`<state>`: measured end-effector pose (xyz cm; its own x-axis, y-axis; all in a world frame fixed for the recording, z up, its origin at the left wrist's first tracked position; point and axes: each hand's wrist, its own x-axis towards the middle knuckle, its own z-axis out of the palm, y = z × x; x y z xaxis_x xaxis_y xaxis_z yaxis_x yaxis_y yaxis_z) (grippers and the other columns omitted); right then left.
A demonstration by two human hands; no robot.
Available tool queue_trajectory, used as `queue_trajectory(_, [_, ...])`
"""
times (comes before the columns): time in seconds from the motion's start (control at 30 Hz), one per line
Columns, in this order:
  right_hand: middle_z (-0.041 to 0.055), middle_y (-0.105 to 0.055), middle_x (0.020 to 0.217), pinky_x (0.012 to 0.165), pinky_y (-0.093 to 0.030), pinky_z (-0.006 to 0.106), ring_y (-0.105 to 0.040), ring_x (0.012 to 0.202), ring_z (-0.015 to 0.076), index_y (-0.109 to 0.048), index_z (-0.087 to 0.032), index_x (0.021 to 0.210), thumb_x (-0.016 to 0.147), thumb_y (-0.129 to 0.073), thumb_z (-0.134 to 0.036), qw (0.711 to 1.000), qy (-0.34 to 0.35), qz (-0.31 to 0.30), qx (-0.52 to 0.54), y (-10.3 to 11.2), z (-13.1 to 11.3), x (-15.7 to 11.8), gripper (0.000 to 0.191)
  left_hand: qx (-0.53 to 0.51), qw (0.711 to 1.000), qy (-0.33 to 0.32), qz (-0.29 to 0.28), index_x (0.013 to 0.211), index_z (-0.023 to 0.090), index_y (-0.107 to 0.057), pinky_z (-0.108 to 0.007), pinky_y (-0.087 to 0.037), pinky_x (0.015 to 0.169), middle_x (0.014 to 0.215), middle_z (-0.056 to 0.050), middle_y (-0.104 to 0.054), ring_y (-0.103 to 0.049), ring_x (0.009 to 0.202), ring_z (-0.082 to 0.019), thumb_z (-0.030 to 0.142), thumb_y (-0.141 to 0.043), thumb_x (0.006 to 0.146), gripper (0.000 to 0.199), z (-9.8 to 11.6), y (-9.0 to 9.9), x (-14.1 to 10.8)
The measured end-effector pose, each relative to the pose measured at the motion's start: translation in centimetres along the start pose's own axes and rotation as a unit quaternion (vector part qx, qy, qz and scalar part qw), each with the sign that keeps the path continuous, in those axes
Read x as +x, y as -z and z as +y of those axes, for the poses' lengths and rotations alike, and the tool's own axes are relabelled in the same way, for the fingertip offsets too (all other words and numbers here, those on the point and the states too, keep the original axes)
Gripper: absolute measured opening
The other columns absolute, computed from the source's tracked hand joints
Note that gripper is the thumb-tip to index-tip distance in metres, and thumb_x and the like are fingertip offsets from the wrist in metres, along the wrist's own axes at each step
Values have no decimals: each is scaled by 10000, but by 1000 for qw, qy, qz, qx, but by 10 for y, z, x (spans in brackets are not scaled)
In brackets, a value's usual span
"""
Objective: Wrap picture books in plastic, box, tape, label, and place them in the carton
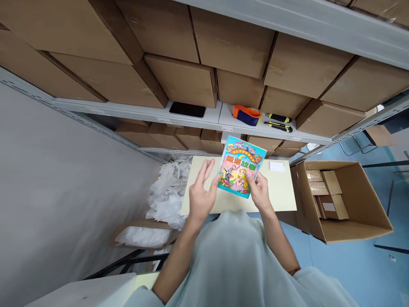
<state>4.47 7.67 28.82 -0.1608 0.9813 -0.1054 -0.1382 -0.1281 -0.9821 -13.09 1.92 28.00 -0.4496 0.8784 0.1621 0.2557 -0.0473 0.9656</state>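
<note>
A colourful picture book (pixel 240 164) with a turquoise cover is held up, tilted, above a pale yellow table (pixel 281 192). My right hand (pixel 259 190) grips its lower right edge, thumb on the front cover. At the book's left side my left hand (pixel 203 192) is raised with thumb and fingers apart; the thumb tip is close to the cover's left edge, and whether it touches cannot be told. On the table, right of the book, lies a small white card (pixel 277 166).
Cardboard boxes (pixel 233 38) fill the shelves ahead. A phone (pixel 187 109), an orange and blue tape tool (pixel 247 115) and cutters (pixel 278 126) lie on the shelf. An open carton (pixel 361 192) with small boxes stands right; plastic bags (pixel 168 200) are piled left.
</note>
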Motion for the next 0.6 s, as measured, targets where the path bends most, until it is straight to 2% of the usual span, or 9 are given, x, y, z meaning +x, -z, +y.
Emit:
queue_trajectory(0.13, [102, -856, 1253, 965, -708, 478, -826, 1113, 332, -762, -238, 1239, 879, -792, -814, 999, -16, -41, 1, 18, 5, -1, 679, -50, 998, 42, -23, 1545, 160, -682, -494, -480, 1320, 1353, -186, -821, -680, 1478, -330, 599, -835, 941, 762, -14, 3, 13])
queue_trajectory(0.23, [101, -839, 1332, 1068, -670, 499, -809, 1208, 324, -766, -249, 1303, 936, -780, -759, 999, 14, -50, -10, 30, 5, -3, 628, -54, 997, 44, -20, 1446, 168, -756, -469, -551, 1245, 1336, -170, -822, -764, 1326, -316, 580, -888, 887, 707, -15, -3, 9])
queue_trajectory(0.33, [96, -827, 1380, 1268, -527, 565, -707, 1436, 339, -826, -280, 1192, 978, -774, -715, 992, 70, -86, -53, 43, 0, -3, 488, -23, 1000, 10, 3, 1385, 200, -805, -482, -561, 1221, 1259, -130, -841, -781, 1237, -293, 521, -863, 926, 564, -11, -8, 1])
queue_trajectory(0.43, [67, -722, 1575, 1376, -372, 622, -476, 1664, 360, -862, -315, 1045, 908, -850, -731, 984, 109, -104, -100, 56, -5, -3, 438, 9, 998, -50, 23, 1369, 236, -823, -506, -544, 1229, 1066, -84, -864, -745, 1263, -288, 463, -810, 980, 450, -7, -12, -8])
queue_trajectory(0.5, [39, -649, 1662, 1393, -328, 637, -397, 1708, 370, -866, -322, 955, 860, -886, -746, 982, 110, -98, -123, 64, -5, -3, 436, 38, 996, -71, 32, 1353, 251, -829, -515, -562, 1203, 994, -64, -862, -739, 1241, -280, 429, -774, 1007, 393, -8, -16, -13])
queue_trajectory(0.6, [35, -657, 1651, 1396, -323, 627, -405, 1702, 369, -867, -322, 893, 864, -883, -744, 982, 99, -103, -126, 75, 4, -3, 423, 78, 993, -72, 41, 1320, 262, -833, -549, -568, 1205, 965, -44, -857, -755, 1205, -276, 425, -745, 1021, 352, -12, -23, -25])
